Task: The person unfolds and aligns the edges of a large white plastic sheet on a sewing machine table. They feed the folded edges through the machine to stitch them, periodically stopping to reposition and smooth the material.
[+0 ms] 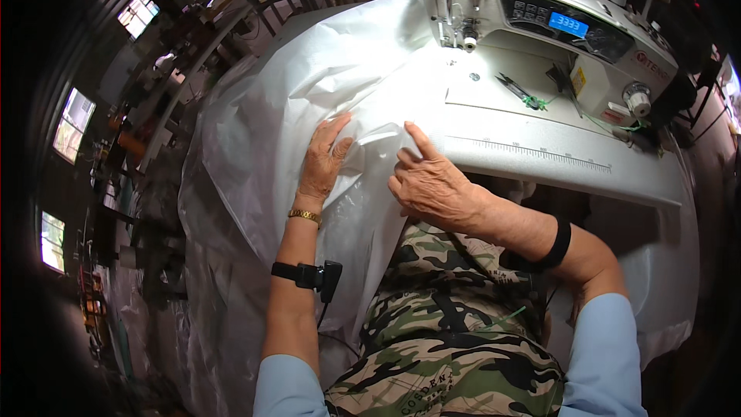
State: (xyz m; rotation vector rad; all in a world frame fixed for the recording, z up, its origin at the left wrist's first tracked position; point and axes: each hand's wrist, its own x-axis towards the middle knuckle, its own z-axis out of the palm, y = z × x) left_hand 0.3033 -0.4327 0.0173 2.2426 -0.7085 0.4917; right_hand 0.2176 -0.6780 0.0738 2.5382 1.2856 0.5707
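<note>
Head view, left hand: the left hand (pixel 324 161) lay flat on the white fabric (pixel 309 93), fingers (pixel 333 130) spread open and pressing it down, gripping nothing.
Head view, right hand: the right hand (pixel 429 182) rested on the same fabric just beside the left one, index finger stretched out and pointing along a fold, the other fingers loosely curled, nothing clamped in them.
Head view, fabric: the sheet was spread over the left part of the bench (pixel 556 162), ran up under the needle end of the sewing machine (pixel 540 23), and hung over the near edge onto the person's lap.
Head view, bench top: small dark snips (pixel 515 89) lay on the machine's bed, well apart from both hands.
Head view, containers: none could be made out; the dim shelves at the left were too blurred to tell.
</note>
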